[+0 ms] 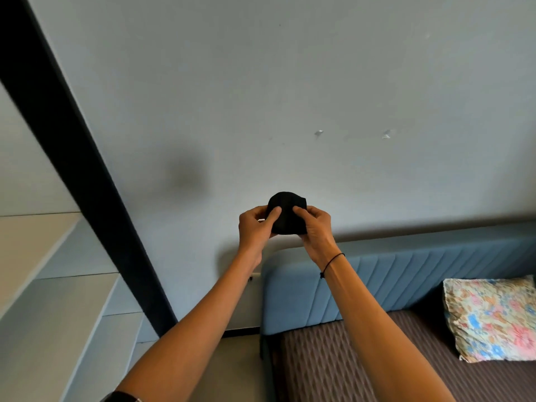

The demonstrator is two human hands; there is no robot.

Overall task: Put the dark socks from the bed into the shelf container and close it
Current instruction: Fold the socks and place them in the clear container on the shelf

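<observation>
Black balled socks [287, 211]. Beneath them, blue headboard [406, 281] with slanted stitched ribs; below that, brown bedspread [348, 364] in fine stripes. Right of the headboard, cream pillow [490, 317] with pink, blue and orange flowers.

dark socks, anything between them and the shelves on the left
Nothing visible does. Both hands, left hand and right hand, hold the dark socks up before the wall, and the air toward the shelves looks open. No container shows in this view, so its access can't be judged.
</observation>
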